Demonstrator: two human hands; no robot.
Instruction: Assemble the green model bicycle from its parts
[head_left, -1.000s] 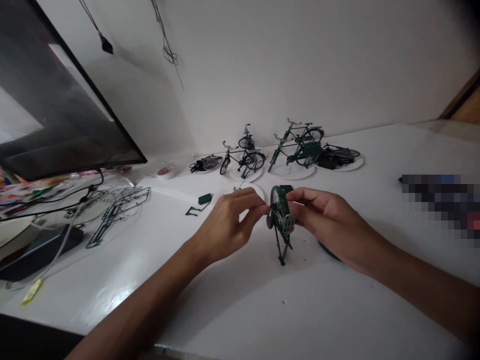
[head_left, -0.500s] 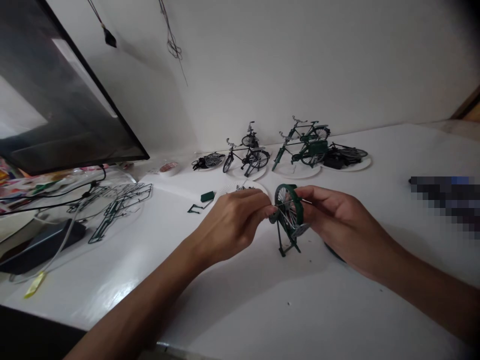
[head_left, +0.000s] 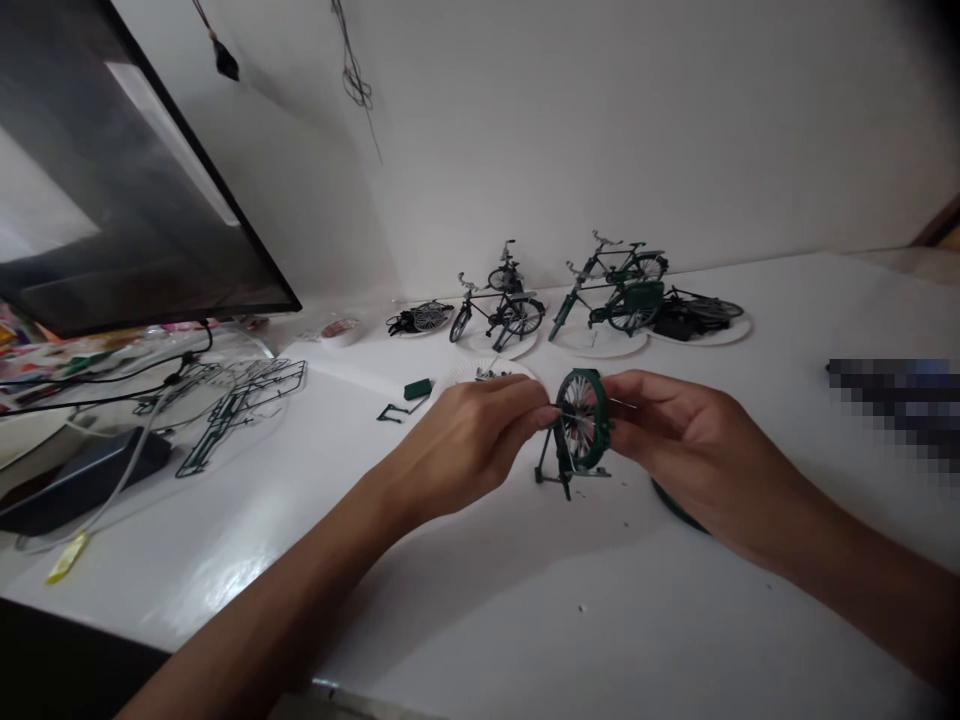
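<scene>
A small green model bicycle wheel assembly (head_left: 580, 420), spoked wheel with a fender and a kickstand hanging below, is held just above the white table (head_left: 480, 590). My left hand (head_left: 469, 440) pinches its left axle end with thumb and forefinger. My right hand (head_left: 671, 440) grips the wheel's right side, fingers curled around the rim. A thin metal rod sticks out near my right fingers.
Finished model bicycles (head_left: 499, 310) (head_left: 615, 285) stand on paper plates at the back. A plate of small parts (head_left: 484, 375) lies behind my left hand. Green frame sprues (head_left: 240, 410) and cables lie at left under a dark monitor (head_left: 127, 200). A dark disc (head_left: 675, 505) lies under my right wrist.
The wheel assembly has been turned in my hands, so the spoked wheel now faces me more and the kickstand swings left. Both hands have shifted slightly right.
</scene>
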